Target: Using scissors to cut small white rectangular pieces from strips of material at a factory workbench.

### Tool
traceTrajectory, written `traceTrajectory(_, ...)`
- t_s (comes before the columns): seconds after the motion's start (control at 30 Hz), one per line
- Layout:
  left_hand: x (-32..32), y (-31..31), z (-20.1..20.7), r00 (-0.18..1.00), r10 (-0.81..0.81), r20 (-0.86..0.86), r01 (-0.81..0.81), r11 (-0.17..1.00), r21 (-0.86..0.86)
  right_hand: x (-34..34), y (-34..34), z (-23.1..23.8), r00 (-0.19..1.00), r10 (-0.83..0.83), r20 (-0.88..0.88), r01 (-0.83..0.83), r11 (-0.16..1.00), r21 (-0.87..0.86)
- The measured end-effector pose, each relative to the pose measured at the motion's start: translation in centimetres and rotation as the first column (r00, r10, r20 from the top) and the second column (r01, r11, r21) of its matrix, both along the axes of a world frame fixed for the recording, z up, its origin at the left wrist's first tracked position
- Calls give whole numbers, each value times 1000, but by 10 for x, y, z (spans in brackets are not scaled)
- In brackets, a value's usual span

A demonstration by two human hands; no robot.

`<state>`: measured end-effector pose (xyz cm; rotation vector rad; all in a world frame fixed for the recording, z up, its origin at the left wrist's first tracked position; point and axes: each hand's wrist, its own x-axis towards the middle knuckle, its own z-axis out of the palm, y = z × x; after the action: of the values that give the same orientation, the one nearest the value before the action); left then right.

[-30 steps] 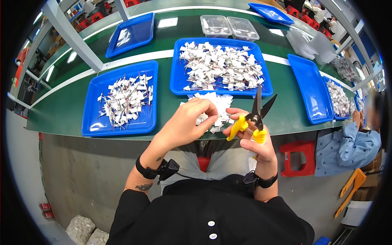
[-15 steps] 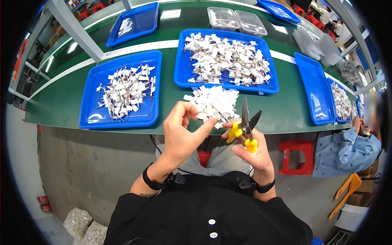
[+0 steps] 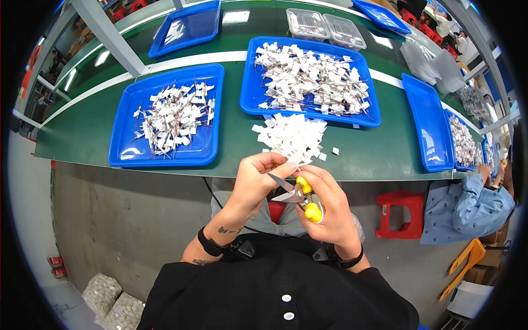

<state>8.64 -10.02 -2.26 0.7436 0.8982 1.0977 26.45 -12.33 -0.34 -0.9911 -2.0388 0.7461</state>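
Note:
My right hand [image 3: 330,212] is wrapped around yellow-handled snips [image 3: 313,212], their blades open and pointing left toward my other hand. My left hand [image 3: 254,180] is closed in a pinch at the table's front edge, its fingertips meeting those of my right hand. Whatever sits between the fingertips is too small and covered to make out. Just beyond both hands lies a loose pile of small white square pieces [image 3: 291,137] on the green table [image 3: 234,124]. One white square [image 3: 335,150] rests apart, right of the pile.
Behind the pile, a blue tray [image 3: 250,102] holds many white-tagged parts with thin leads; another blue tray [image 3: 124,148] with similar parts stands left. Clear plastic boxes [image 3: 308,25] sit farther back. A blue tray [image 3: 421,118], red stool [image 3: 399,214] and co-worker's blue sleeve [image 3: 467,203] are at right.
My left hand has closed and come right, meeting my right hand. The snips have turned from pointing up to pointing left and moved lower. A single white square now lies right of the pile.

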Motion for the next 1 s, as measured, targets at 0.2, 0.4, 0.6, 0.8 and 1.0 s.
traceTrajectory(0.2,2,-4,-16,990,109,86,-110,994,12,-5,-3,2,995,-20,-103,12,997,-79)
traceTrajectory(0.4,-11,-4,-11,970,133,204,-179,956,231,25,1,7,975,-221,-32,216,970,-115)
traceTrajectory(0.6,-11,-8,-8,985,55,165,-94,966,239,26,4,3,979,-127,158,135,990,-39)
traceTrajectory(0.8,-7,-11,-9,990,112,84,-129,963,238,17,3,4,981,-109,160,126,986,-104)
traceTrajectory(1.0,-10,-15,-11,993,121,2,-116,951,286,7,-2,-2,985,-118,129,139,976,-166)
